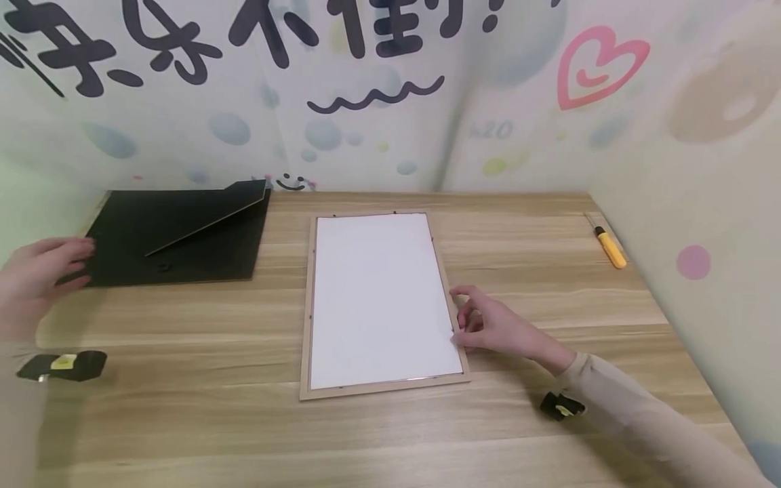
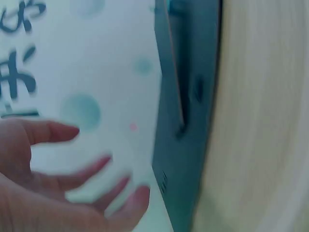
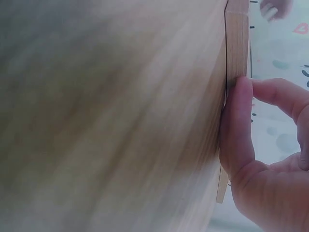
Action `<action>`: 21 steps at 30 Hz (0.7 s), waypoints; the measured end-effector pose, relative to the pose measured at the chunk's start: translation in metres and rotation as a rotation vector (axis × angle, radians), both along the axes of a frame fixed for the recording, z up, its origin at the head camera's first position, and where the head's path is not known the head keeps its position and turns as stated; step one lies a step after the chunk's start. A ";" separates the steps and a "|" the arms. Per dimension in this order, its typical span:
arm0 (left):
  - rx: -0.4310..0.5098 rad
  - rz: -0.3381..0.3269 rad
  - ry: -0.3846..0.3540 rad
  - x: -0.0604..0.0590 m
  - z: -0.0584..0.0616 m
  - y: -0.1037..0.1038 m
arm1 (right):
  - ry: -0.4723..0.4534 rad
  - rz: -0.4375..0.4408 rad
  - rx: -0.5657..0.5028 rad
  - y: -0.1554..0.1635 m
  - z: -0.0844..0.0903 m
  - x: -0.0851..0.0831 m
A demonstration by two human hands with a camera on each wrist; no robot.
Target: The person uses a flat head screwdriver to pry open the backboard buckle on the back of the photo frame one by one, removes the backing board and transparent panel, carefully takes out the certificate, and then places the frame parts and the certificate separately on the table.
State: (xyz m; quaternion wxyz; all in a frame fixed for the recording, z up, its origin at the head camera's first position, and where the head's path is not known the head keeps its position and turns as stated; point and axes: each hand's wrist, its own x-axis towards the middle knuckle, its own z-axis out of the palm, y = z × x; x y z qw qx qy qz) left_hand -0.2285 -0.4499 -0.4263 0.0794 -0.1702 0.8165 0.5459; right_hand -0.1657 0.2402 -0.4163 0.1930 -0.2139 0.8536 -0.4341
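A light wooden picture frame (image 1: 305,305) lies flat on the table with a white sheet (image 1: 381,298) inside it. Small dark tabs stand along its inner edges. My right hand (image 1: 497,325) is at the frame's right side, fingers bent, thumb and fingertips at the wood; the right wrist view shows fingers against the frame's side strip (image 3: 236,48). At the far left lies a black backing board (image 1: 201,268) with its stand flap (image 1: 226,207) partly raised. My left hand (image 1: 45,271), blurred, overlaps the board's left edge, fingers apart and loosely bent, holding nothing.
A yellow-handled screwdriver (image 1: 610,249) lies at the back right of the wood-grain table (image 1: 213,420), close to the side wall. A patterned wall (image 1: 378,156) with dark lettering and a pink heart rises behind the table.
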 end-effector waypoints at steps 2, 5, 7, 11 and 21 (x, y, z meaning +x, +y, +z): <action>0.007 -0.151 0.084 0.002 0.016 0.033 | 0.004 -0.009 0.009 -0.001 0.000 0.000; 0.086 -0.372 0.127 0.013 0.050 0.095 | 0.037 -0.030 0.019 -0.003 0.000 -0.003; 0.132 -0.442 0.125 0.016 0.062 0.130 | 0.070 -0.070 0.008 -0.007 0.000 -0.005; 0.020 -0.557 0.044 0.016 0.058 0.189 | 0.141 -0.153 -0.060 -0.018 0.006 -0.009; 0.084 -0.668 -0.043 0.005 0.035 0.268 | 0.214 -0.089 -0.116 -0.057 0.017 -0.011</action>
